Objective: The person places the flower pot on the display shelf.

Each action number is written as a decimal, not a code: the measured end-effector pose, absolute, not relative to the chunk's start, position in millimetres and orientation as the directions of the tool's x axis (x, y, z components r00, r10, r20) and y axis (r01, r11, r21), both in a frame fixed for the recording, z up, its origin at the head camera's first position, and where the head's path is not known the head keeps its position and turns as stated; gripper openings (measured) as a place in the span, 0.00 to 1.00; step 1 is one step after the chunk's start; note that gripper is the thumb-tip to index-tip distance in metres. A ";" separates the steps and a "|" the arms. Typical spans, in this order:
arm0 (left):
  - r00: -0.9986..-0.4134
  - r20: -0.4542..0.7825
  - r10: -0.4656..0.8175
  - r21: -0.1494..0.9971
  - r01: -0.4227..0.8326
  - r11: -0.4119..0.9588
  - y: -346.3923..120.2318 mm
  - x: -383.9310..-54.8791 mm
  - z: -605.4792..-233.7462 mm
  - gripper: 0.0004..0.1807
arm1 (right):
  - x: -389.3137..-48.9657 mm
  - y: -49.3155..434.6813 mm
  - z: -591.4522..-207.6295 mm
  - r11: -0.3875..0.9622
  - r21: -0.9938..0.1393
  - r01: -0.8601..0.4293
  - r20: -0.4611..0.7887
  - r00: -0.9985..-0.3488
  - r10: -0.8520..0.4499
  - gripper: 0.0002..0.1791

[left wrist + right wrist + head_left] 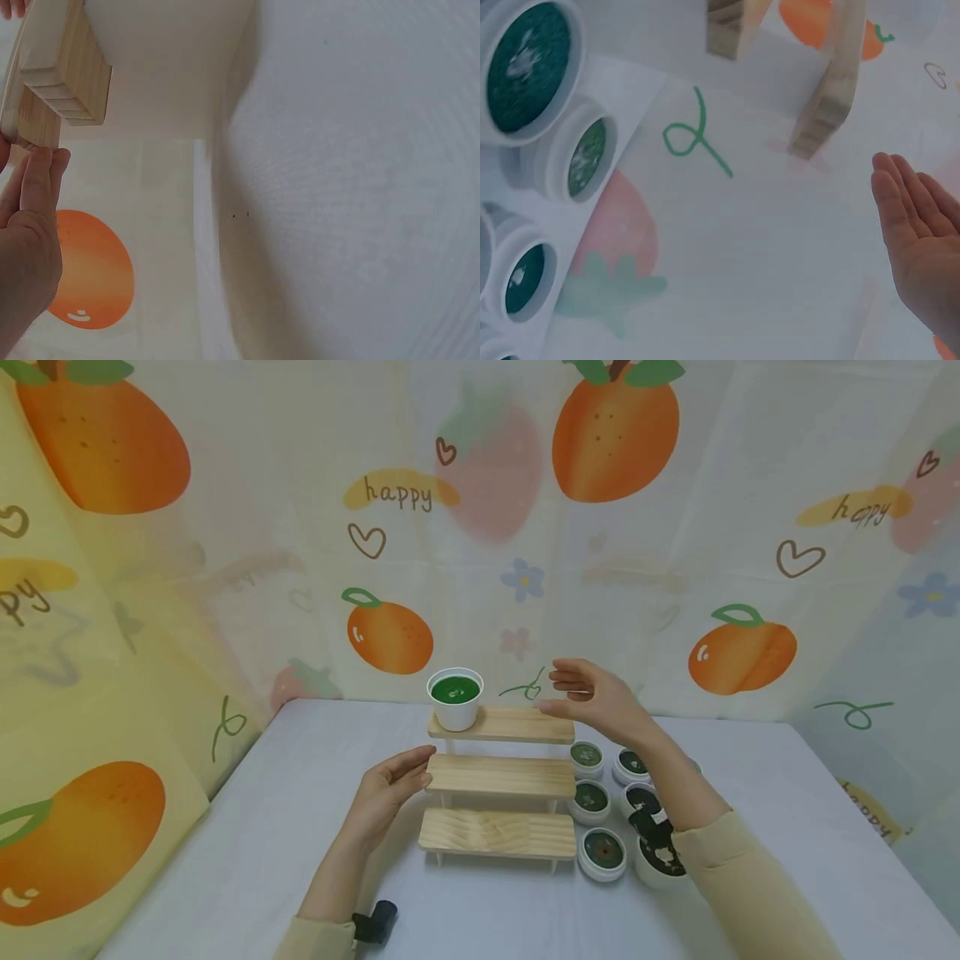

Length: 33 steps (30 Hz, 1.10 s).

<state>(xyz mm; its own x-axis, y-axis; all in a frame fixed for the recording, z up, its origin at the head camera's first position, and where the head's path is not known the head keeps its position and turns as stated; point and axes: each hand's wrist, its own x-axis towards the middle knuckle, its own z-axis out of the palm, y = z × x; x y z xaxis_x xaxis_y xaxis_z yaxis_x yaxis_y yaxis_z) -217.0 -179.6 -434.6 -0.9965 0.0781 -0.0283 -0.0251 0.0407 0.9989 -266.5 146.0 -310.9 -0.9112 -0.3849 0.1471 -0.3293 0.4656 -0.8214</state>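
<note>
Nearest the camera: cream sleeve (311, 939), left arm, at the near edge of the surface (247, 860), with black wrist camera (378, 922).

Left hand (382, 793): fingers extended, thumb apart from them; it touches the left end of the middle tier of the rack.

White cup (457, 717): one, upright, green contents; at the left end of the rack's top tier, near the surface's far edge. Probably light, smooth and easily tipped; best taken round its wall, below the rim.

Rack (502, 775): three stepped tiers of pale wood, on supports, midway between the surface's left and right edges. Judged stiff and fairly light; best held by both ends of a tier and kept level, lest the cup slide.

Right hand (596, 693): fingers together, thumb apart, nothing held; beside the top tier's right end, contact uncertain.

Cups with dark green contents (602, 854): at least six, white, grouped on the surface along the rack's right side, some hidden by the right forearm.
</note>
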 end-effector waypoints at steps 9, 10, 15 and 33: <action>-0.997 -0.025 0.070 0.999 -0.022 0.034 -177.4 -217.6 -435.9 0.26 | -248.2 184.0 -322.6 0.477 -0.817 -0.326 0.143 -0.914 -0.381 0.38; -0.997 -0.023 0.071 0.999 -0.021 0.033 -177.4 -217.8 -436.3 0.27 | -245.5 187.5 -325.0 0.476 -0.816 -0.328 0.143 -0.912 -0.384 0.38; -0.997 -0.026 0.072 0.999 -0.024 0.021 -178.0 -218.4 -438.4 0.27 | -232.3 201.6 -337.7 0.492 -0.803 -0.336 0.140 -0.909 -0.392 0.37; -0.997 -0.027 0.076 0.999 -0.025 0.027 -181.1 -217.3 -434.1 0.27 | -208.8 251.7 -385.2 0.345 -0.865 -0.364 0.137 -0.833 -0.536 0.28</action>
<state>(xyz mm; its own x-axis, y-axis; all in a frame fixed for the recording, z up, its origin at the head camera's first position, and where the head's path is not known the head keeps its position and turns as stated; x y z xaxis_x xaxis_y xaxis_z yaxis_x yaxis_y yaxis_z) -217.3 -181.1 -434.1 -0.9967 0.0761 -0.0273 -0.0253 0.0271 0.9993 -208.8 251.7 -385.2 -0.8329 -0.5361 0.1372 -0.3644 0.3449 -0.8650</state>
